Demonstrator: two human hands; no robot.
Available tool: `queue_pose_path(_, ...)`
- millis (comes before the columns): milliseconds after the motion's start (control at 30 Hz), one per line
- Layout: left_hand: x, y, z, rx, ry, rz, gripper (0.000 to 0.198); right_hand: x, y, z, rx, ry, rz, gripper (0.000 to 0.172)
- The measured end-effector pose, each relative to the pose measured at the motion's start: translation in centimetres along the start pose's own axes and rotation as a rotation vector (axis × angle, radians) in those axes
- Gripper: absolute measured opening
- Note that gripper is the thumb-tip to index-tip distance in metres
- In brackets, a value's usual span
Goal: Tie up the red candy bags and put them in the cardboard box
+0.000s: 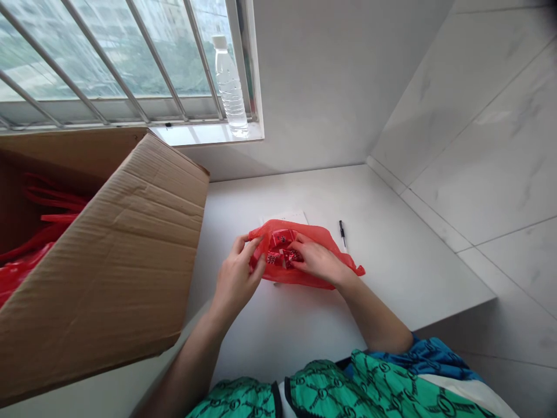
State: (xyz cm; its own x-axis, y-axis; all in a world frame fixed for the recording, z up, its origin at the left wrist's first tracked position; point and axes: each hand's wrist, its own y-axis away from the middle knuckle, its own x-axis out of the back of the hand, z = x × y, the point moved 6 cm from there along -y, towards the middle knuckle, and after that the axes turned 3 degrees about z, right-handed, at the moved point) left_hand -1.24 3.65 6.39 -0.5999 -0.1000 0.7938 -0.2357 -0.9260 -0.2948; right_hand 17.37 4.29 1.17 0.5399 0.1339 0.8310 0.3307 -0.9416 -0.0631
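Observation:
A red mesh bag (317,235) lies on the white table with its mouth spread towards the left. Several small red packets (282,238) with dark and white print show inside it. At the bag's left edge, my left hand (238,276) is closed on the red mesh between thumb and fingers. My right hand (319,261) reaches into the bag from the right, its fingertips pressed on one of the red packets. Part of a white paper (298,217) sticks out behind the bag.
An open cardboard box (143,232) with red bags (56,226) inside stands at the left. A black pen (342,230) lies right of the bag on the table (391,249). A clear bottle (230,90) stands on the windowsill (195,134). Walls border the table behind and right.

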Motion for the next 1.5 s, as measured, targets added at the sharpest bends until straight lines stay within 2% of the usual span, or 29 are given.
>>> queue_pose_path(167,-0.1,0.1,-0.4,0.002,-0.01,0.009,0.038,1.0,-0.3,-0.7,0.021,-0.154,0.068,0.014)
queue_pose_path(233,0.0,0.0,-0.4,-0.007,-0.001,0.013,0.036,1.9,-0.3,-1.1,-0.008,-0.337,0.157,0.015)
queue_pose_path(300,0.0,0.0,-0.2,-0.014,0.011,0.002,0.033,2.5,-0.1,-1.3,-0.065,-0.599,0.239,0.026)
queue_pose_path(400,-0.3,0.0,0.4,-0.029,0.013,-0.043,0.028,1.9,0.0,-1.8,-0.157,-1.008,0.216,0.044)
queue_pose_path(467,-0.8,0.0,0.9,-0.067,-0.006,-0.071,0.029,1.1,-0.1,-2.1,-0.209,-1.186,0.195,0.04)
queue_pose_path(567,-1.3,0.0,1.5,-0.146,-0.032,-0.062,0.028,0.4,-0.3,-2.1,-0.239,-1.33,0.253,0.034)
queue_pose_path(667,-1.3,-0.1,1.3,-0.154,0.042,-0.022,0.027,0.4,-0.5,-1.9,-0.21,-1.352,0.279,0.031)
queue_pose_path(867,-0.8,-0.5,0.4,-0.069,0.281,-0.037,0.03,1.9,-0.3,-0.9,-0.173,-1.125,0.348,0.032)
queue_pose_path(967,-0.8,-0.8,0.2,-0.058,0.35,-0.045,0.031,2.0,-0.3,-0.6,-0.177,-1.08,0.378,0.033)
queue_pose_path(1233,-0.8,-0.7,0.1,-0.046,0.319,-0.039,0.031,1.9,-0.3,-0.6,-0.147,-1.064,0.434,0.031)
queue_pose_path(1500,-0.7,-0.8,-0.3,-0.037,0.303,-0.036,0.032,2.3,-0.1,-1.0,-0.129,-1.03,0.411,0.027)
